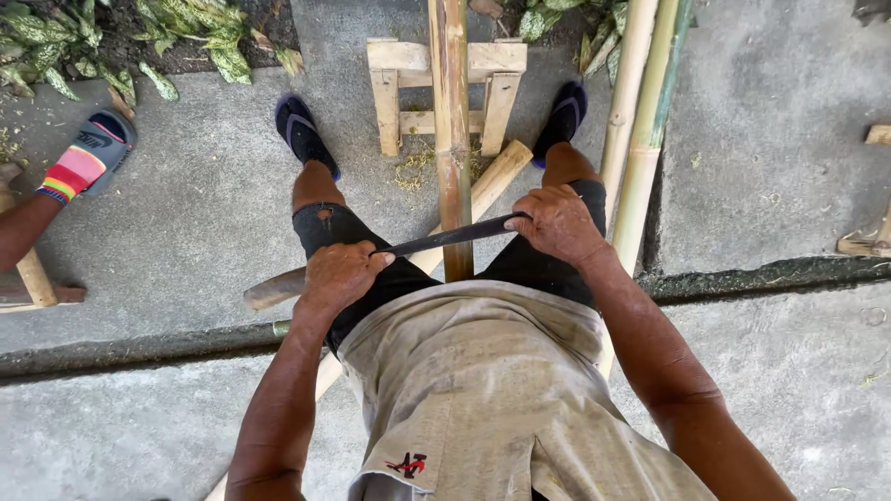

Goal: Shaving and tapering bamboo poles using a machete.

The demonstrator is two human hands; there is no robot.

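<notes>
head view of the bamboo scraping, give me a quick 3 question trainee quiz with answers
1. True or false: both hands grip one dark blade laid across the bamboo pole.
2. What holds up the pole's far end? A) a wooden stand B) a metal bucket C) a plastic crate
3. Fill in: the curved wooden handle sticks out beyond the ____ hand.

Key:
1. True: left hand and right hand each hold an end.
2. A, the wooden stand.
3. left

We've bare concrete (213, 213) open on our left; leaning bamboo poles (640, 121) crowd the right, wooden stand (399, 88) blocks ahead.
</notes>
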